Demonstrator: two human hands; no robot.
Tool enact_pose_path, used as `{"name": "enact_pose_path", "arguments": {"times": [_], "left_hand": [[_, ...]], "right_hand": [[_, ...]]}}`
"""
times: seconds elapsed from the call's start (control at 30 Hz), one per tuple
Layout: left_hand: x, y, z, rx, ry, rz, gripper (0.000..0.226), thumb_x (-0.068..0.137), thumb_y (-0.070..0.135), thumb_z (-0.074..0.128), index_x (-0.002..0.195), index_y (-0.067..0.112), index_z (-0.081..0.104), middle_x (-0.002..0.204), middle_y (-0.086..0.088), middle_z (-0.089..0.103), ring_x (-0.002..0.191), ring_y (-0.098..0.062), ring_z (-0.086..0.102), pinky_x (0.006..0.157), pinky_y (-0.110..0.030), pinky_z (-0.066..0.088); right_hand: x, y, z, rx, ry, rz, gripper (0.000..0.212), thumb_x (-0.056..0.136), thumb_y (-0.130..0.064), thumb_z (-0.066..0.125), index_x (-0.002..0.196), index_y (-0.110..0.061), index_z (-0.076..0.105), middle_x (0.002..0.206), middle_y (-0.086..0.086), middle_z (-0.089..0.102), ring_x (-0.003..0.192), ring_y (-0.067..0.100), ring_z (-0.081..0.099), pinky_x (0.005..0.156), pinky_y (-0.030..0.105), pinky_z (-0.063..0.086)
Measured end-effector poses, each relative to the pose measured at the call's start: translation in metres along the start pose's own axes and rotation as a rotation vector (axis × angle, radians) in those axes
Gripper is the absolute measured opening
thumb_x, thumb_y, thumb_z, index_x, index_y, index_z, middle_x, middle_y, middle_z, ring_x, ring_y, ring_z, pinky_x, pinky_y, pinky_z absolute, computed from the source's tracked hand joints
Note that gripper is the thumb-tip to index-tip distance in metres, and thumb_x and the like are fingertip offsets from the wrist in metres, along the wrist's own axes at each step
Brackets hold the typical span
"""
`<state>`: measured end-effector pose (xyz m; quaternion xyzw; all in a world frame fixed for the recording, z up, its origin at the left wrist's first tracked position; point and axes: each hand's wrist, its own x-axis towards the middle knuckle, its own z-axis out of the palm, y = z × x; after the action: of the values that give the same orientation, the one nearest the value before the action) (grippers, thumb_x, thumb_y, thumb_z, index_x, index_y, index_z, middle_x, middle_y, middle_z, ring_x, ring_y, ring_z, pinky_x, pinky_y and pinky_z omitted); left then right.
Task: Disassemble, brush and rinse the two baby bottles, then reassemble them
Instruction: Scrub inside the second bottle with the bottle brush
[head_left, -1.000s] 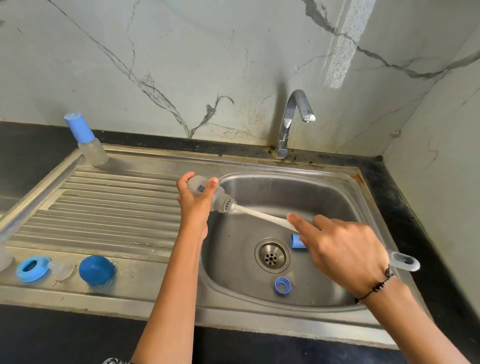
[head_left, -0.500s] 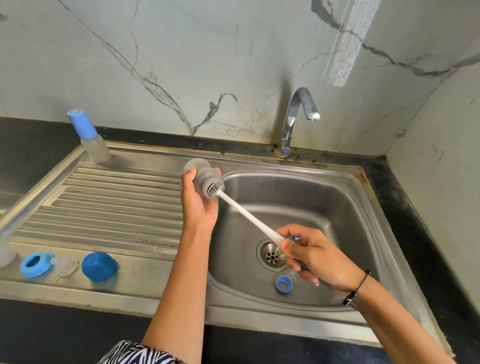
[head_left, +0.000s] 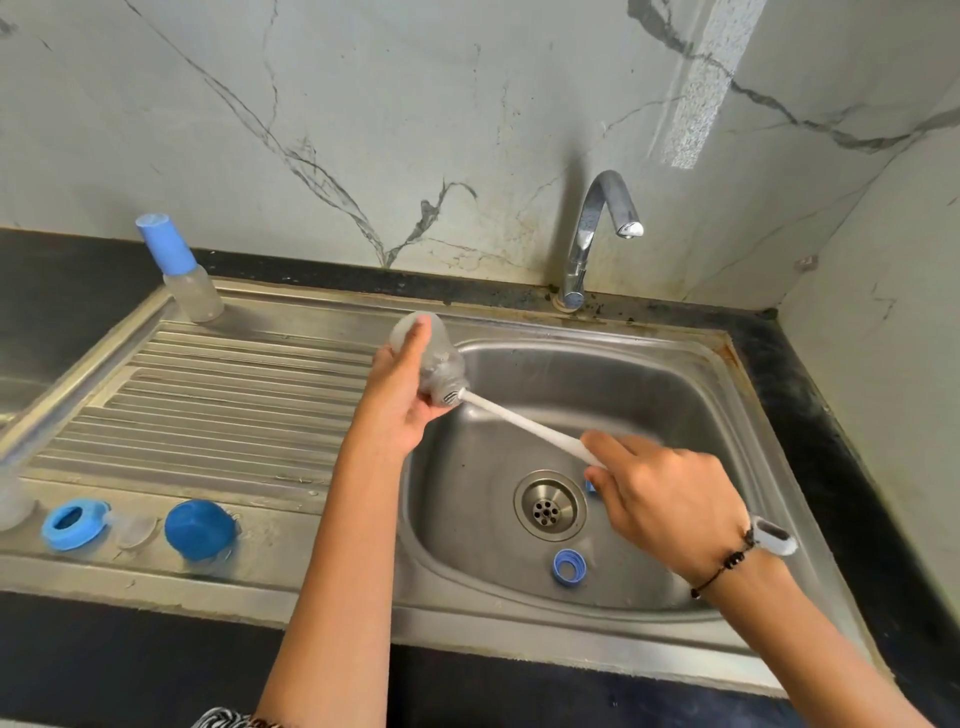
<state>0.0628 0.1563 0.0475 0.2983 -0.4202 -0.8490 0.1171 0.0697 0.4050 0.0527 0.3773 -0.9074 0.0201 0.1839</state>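
The left hand (head_left: 400, 400) is raised over the sink's left rim, fingers curled in a grip; the right hand (head_left: 670, 499), lower over the basin, is closed in a grip too.

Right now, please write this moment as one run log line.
left hand holds bottle | right hand grips brush | brush head inside

1 head-worn wide-angle view looks forward and down, close over the sink (head_left: 675, 519).
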Motion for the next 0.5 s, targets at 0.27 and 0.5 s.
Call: {"name": "enact_pose_path", "arguments": {"times": [0.27, 0.5], "left_hand": [[-0.003, 0.001, 0.009, -0.571, -0.252, 0.179, 0.031, 0.083, 0.023, 0.055, 0.103, 0.000, 0.051, 0.086, -0.014, 0.054, 0.067, -0.022, 0.057, 0.053, -0.025, 0.051], [-0.009, 0.004, 0.009, -0.544, -0.406, 0.113, 0.034, 0.083, 0.038, 0.055, 0.101, 0.009, 0.059, 0.090, -0.008, 0.061, 0.080, -0.021, 0.056, 0.078, -0.034, 0.046]], "right_hand": [[0.002, -0.008, 0.001, 0.894, -0.287, 0.235, 0.014, 0.094, -0.025, 0.056, 0.103, -0.024, 0.066, 0.055, -0.007, 0.050, 0.049, 0.008, 0.041, 0.050, 0.026, 0.039], [0.002, -0.021, 0.011, 1.480, -0.422, 0.464, 0.018, 0.096, -0.012, 0.049, 0.100, -0.005, 0.066, 0.050, 0.003, 0.041, 0.036, 0.012, 0.027, 0.035, 0.018, 0.024]]}}
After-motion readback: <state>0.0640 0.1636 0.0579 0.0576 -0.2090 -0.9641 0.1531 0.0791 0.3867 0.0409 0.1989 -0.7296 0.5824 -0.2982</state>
